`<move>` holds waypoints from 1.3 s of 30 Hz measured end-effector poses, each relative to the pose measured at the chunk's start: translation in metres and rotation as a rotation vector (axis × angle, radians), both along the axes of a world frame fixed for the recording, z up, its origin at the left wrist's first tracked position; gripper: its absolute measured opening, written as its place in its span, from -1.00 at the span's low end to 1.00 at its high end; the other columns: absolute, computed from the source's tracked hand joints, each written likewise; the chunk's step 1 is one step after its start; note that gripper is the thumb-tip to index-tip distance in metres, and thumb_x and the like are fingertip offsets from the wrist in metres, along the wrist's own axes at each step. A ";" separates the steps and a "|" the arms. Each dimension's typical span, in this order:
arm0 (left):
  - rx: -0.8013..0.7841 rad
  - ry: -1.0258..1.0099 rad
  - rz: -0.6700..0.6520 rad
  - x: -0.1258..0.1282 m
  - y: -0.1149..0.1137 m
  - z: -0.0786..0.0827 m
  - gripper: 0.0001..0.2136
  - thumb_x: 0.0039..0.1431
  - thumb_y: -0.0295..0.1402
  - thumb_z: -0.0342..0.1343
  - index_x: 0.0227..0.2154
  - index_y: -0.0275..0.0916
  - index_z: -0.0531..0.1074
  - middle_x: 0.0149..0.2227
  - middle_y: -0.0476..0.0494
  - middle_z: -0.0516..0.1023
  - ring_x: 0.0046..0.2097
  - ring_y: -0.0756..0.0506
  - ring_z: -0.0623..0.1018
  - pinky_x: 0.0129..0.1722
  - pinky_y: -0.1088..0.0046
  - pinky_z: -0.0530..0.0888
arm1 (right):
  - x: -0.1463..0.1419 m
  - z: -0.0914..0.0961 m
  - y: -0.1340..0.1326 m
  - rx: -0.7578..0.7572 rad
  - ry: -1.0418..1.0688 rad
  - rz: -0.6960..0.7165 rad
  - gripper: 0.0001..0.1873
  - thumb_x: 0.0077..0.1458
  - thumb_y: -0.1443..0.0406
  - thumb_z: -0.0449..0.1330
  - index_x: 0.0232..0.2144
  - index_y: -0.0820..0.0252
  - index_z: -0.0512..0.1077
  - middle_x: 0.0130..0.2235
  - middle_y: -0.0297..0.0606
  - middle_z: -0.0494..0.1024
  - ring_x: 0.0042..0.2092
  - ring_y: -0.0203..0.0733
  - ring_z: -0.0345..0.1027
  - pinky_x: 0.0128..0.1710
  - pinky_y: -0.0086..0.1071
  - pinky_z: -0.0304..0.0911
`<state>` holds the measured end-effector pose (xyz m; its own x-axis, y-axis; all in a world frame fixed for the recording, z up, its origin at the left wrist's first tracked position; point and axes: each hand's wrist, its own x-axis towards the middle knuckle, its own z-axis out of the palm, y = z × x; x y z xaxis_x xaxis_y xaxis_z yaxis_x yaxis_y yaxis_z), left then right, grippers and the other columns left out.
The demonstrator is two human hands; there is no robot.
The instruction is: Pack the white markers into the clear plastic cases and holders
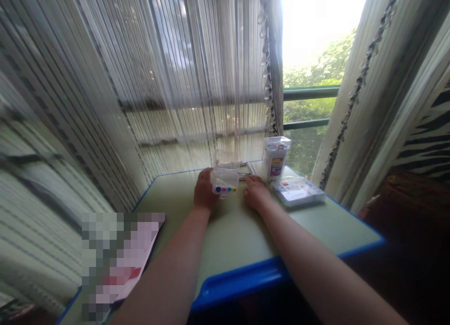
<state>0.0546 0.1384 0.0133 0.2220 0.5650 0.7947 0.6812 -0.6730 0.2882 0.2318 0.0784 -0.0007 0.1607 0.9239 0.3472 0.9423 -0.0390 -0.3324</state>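
My left hand (205,190) is closed around the side of a clear plastic case (225,177), which is tipped so that one end faces me. Inside it show the coloured ends of several markers (227,189), in blue, pink, teal and yellow. The case's clear lid (226,156) stands raised behind. To the right, my right hand (256,192) is low over the table with its fingers curled at a slim marker (245,174). Another marker (242,164) lies just beyond. Blur hides the exact fingertip contact.
A tall clear container (276,158) with a label stands at the back right. In front of it lies a flat, clear compartment box (298,192). A pinkish, partly pixelated flat object (140,250) is at the left. The table (228,240) has a blue edge; curtains (197,81) hang behind.
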 end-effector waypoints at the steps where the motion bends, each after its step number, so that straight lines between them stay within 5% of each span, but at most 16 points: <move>1: 0.000 0.002 0.006 0.000 0.000 0.000 -0.57 -0.08 -0.37 0.19 -0.09 -0.32 0.29 -0.05 -0.36 0.43 0.03 -0.24 0.46 0.03 0.19 0.45 | 0.000 0.000 0.000 -0.009 -0.001 -0.003 -0.44 0.12 0.36 -0.03 0.19 0.30 0.23 0.23 -0.14 0.28 0.27 -0.07 0.01 0.24 -0.28 -0.11; 7: -0.005 0.004 0.010 0.000 0.001 -0.001 -0.54 -0.10 -0.30 0.23 -0.10 -0.28 0.29 -0.05 -0.34 0.43 0.02 -0.25 0.46 0.03 0.17 0.45 | 0.000 -0.002 0.003 -0.023 0.004 -0.004 -0.47 0.15 0.30 -0.02 0.17 0.28 0.25 0.22 -0.09 0.29 0.27 -0.03 0.02 0.25 -0.20 -0.11; 11: -0.029 0.020 0.020 0.001 0.000 -0.001 -0.53 -0.11 -0.31 0.25 -0.09 -0.25 0.28 -0.03 -0.33 0.43 0.05 -0.24 0.45 0.08 0.17 0.42 | 0.000 -0.003 0.004 -0.068 0.028 -0.002 -0.41 0.19 0.19 -0.05 0.23 0.31 0.16 0.29 -0.12 0.16 0.33 0.09 -0.16 0.28 -0.07 -0.24; 16: -0.038 0.034 0.016 0.001 -0.001 0.000 -0.55 -0.09 -0.30 0.23 -0.10 -0.29 0.30 -0.04 -0.35 0.43 0.03 -0.23 0.45 0.07 0.17 0.42 | 0.000 -0.002 0.003 0.021 0.002 -0.036 -0.46 0.11 0.27 0.05 0.14 0.33 0.28 0.20 0.00 0.29 0.23 0.05 0.05 0.22 -0.18 -0.08; 29: -0.014 -0.048 0.065 -0.003 0.007 -0.005 -0.60 -0.06 -0.35 0.17 -0.12 -0.31 0.30 -0.07 -0.38 0.44 -0.02 -0.25 0.48 -0.01 0.15 0.46 | 0.001 0.005 0.001 0.027 -0.009 -0.043 -0.70 0.20 0.30 0.01 -0.16 0.18 0.52 -0.09 -0.10 0.54 0.04 -0.01 0.27 -0.01 -0.22 0.17; 32: -0.002 -0.082 0.098 -0.005 0.011 -0.006 -0.63 -0.06 -0.36 0.13 -0.13 -0.29 0.31 -0.09 -0.35 0.45 0.00 -0.26 0.47 0.01 0.14 0.45 | 0.004 0.007 0.003 0.154 0.134 -0.044 -0.70 0.20 0.28 0.03 -0.14 0.19 0.51 -0.14 -0.11 0.56 -0.05 -0.06 0.34 -0.03 -0.25 0.21; 39: -0.020 -0.110 0.140 -0.008 0.013 -0.005 -0.63 -0.05 -0.34 0.10 -0.13 -0.33 0.32 -0.10 -0.39 0.45 -0.01 -0.28 0.47 -0.02 0.12 0.45 | 0.007 0.017 -0.005 0.705 0.454 0.109 -0.76 0.15 0.24 0.09 -0.24 0.23 0.48 -0.27 -0.15 0.52 -0.29 -0.18 0.40 -0.21 -0.30 0.33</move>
<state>0.0470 0.1516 0.0083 0.0525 0.6004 0.7980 0.7314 -0.5672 0.3786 0.2384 0.0737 0.0163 0.3462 0.5339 0.7714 0.6977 0.4032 -0.5921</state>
